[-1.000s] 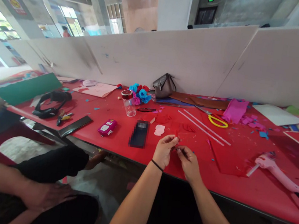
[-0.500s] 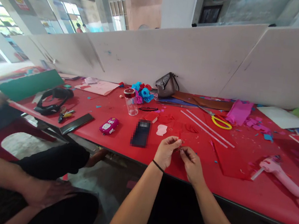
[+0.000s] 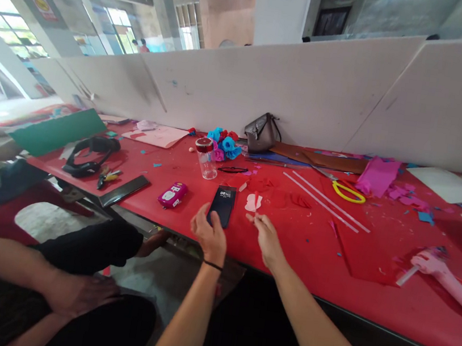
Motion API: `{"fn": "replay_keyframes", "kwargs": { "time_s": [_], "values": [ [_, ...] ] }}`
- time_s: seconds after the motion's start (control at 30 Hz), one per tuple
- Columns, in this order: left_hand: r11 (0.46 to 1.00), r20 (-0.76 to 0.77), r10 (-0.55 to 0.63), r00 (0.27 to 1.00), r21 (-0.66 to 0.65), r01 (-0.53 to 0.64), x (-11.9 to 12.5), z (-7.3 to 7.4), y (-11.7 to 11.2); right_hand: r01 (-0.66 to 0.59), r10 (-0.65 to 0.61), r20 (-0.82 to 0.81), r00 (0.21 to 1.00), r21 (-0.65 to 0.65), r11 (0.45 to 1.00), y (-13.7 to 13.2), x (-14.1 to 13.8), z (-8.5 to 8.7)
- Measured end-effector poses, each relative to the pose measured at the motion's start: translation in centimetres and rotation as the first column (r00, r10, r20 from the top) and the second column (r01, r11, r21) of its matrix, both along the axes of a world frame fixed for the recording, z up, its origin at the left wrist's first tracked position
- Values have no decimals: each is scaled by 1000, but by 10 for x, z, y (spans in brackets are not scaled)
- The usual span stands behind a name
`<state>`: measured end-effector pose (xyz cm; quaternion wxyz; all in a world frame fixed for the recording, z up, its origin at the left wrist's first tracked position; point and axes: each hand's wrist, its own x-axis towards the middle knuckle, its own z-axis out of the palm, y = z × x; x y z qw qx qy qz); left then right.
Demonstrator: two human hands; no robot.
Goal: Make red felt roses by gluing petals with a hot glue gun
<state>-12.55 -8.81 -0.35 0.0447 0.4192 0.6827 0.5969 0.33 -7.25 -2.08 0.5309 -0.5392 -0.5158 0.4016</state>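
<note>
My left hand point(image 3: 210, 233) reaches over the table edge, thumb spread, fingertips resting on the near end of a black phone point(image 3: 222, 203) whose screen is lit. My right hand point(image 3: 267, 236) is just right of it, thumb and forefinger pinched on a thin red paper strip point(image 3: 255, 200) that stands up in front of a pale pink paper petal point(image 3: 252, 203). Red paper scraps point(image 3: 298, 199) lie on the red table point(image 3: 369, 290) beyond my hands.
Nearby lie a pink gadget point(image 3: 173, 194), a glass jar point(image 3: 206, 159), paper flowers point(image 3: 224, 143), a grey handbag point(image 3: 262, 133), white sticks point(image 3: 325, 201), yellow scissors point(image 3: 348, 192) and a pink glue gun point(image 3: 444, 277). Another person's hand point(image 3: 80, 292) rests on a knee at lower left.
My hands have parted: the left one left the red paper and moved left onto the phone, whose screen now glows. The right hand moved slightly left, still pinching.
</note>
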Motion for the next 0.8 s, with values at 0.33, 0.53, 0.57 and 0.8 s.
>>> {"fn": "replay_keyframes", "kwargs": {
  "time_s": [0.33,0.53,0.57,0.8],
  "values": [
    [970,-87,32,996,-238,-52,-39,-25,7,146,-129,202,971,-69,987,34,-76,-10],
    [965,-52,63,997,-252,-74,-38,-20,9,166,-140,268,953,-78,983,35,-80,-9],
    [964,-50,67,996,-255,-78,-38,-20,10,169,-141,272,952,-80,982,35,-80,-8],
    [954,-69,51,996,-290,-69,-41,-22,11,177,-146,274,950,-91,980,36,-78,-5]
  ]
}}
